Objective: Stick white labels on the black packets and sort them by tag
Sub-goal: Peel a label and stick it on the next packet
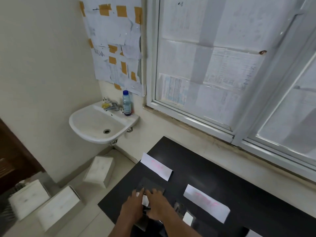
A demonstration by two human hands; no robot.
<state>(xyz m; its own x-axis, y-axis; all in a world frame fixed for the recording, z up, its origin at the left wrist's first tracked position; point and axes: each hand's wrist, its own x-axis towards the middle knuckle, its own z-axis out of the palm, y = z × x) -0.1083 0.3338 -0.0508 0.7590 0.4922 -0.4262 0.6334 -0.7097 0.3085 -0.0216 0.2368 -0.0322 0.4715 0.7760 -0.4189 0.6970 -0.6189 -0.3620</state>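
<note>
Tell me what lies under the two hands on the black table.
A black packet lies under the left hand and right hand; a white label shows between them. The hands cover the packet's near part and the label's edges.

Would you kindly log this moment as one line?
left hand, right hand: on black packet; white label: between them; phase: labelling

left hand (pixel 134 203): palm down, fingers stretched forward | right hand (pixel 158 205): palm down, fingers flat, just beside the left | forearms (pixel 181 226): bare, reaching forward side by side
</note>
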